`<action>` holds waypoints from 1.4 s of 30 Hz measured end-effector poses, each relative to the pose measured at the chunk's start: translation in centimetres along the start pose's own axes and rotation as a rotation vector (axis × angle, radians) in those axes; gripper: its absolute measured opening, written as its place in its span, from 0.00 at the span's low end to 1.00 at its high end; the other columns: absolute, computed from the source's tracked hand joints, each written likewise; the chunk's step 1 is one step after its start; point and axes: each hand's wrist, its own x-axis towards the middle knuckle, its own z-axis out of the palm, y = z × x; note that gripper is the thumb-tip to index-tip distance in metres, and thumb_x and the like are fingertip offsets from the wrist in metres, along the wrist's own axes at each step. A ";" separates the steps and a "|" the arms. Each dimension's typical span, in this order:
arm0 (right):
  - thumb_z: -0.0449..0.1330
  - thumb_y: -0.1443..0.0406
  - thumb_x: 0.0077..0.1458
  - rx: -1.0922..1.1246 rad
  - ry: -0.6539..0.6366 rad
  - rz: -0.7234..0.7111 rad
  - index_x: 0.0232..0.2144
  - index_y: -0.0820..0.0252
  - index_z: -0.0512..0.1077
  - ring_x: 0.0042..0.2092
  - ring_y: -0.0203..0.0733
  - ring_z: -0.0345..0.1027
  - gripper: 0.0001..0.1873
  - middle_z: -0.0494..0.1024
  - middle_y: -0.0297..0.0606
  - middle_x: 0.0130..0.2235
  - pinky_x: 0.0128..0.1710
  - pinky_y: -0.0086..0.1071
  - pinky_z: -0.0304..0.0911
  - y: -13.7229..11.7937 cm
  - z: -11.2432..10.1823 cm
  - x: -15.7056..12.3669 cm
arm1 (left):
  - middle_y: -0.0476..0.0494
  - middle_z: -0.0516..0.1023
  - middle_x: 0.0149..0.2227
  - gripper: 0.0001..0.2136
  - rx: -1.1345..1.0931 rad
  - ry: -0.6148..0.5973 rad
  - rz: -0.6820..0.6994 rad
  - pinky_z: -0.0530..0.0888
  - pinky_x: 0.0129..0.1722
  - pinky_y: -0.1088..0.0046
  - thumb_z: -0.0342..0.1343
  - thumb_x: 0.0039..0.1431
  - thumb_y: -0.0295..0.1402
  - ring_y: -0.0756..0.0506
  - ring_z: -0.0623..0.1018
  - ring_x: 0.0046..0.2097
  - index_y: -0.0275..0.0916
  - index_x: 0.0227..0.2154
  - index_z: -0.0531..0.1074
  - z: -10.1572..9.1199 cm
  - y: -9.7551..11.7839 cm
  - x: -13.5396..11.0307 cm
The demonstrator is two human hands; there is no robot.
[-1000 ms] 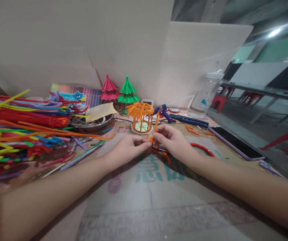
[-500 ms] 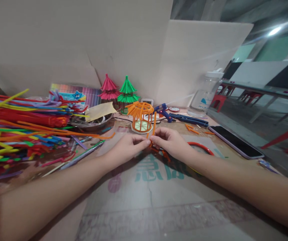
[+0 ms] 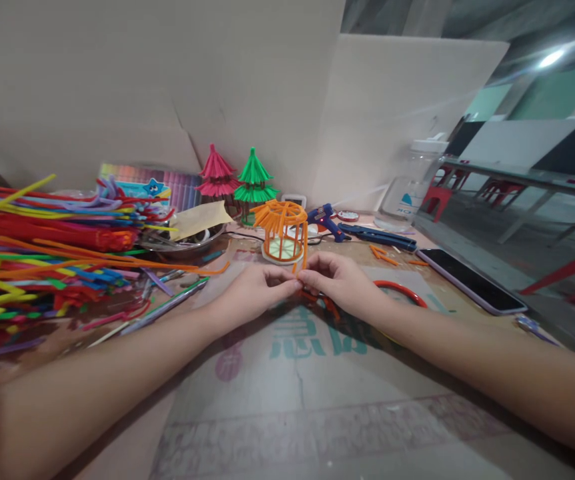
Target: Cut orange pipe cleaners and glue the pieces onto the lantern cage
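My left hand (image 3: 256, 291) and my right hand (image 3: 341, 282) meet over the cardboard-covered table (image 3: 287, 373), fingertips pinched together on a short orange pipe cleaner piece (image 3: 304, 250) that stands nearly upright. Just behind the hands sits a small orange pipe-cleaner pavilion (image 3: 282, 231) on a pale round base. More orange bits (image 3: 328, 307) lie under my right hand.
A big heap of coloured pipe cleaners (image 3: 42, 260) fills the left. Pink (image 3: 216, 177) and green (image 3: 253, 179) pavilions stand at the back, with a metal dish (image 3: 187, 245), blue glue gun (image 3: 325, 220), blue tool (image 3: 378, 237), plastic jar (image 3: 411, 190), phone (image 3: 470, 280) and a red ring (image 3: 402, 292).
The orange piece has tipped from leaning right to nearly upright, and my right hand has shifted slightly left toward the left hand. Little else has moved.
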 end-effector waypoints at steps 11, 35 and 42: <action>0.59 0.58 0.53 0.048 -0.029 0.021 0.29 0.59 0.68 0.27 0.35 0.64 0.09 0.71 0.30 0.26 0.28 0.30 0.60 0.4 0.0 0.1 | 0.48 0.82 0.32 0.10 -0.023 -0.020 0.022 0.70 0.33 0.77 0.56 0.58 0.36 0.49 0.77 0.34 0.37 0.31 0.80 0.1 -0.1 -0.1; 0.61 0.60 0.52 0.042 -0.003 0.008 0.30 0.58 0.67 0.29 0.34 0.66 0.08 0.71 0.30 0.28 0.28 0.29 0.63 0.2 0.2 0.0 | 0.49 0.81 0.29 0.08 -0.075 -0.049 -0.044 0.68 0.30 0.78 0.57 0.56 0.34 0.50 0.76 0.31 0.37 0.29 0.79 -0.1 0.9 -0.1; 0.60 0.58 0.54 0.074 -0.017 0.012 0.31 0.59 0.70 0.28 0.34 0.67 0.09 0.75 0.32 0.30 0.29 0.29 0.64 0.0 0.1 -0.2 | 0.47 0.82 0.32 0.10 -0.037 -0.035 -0.025 0.70 0.34 0.77 0.57 0.57 0.36 0.49 0.77 0.33 0.37 0.31 0.80 0.0 0.4 -0.1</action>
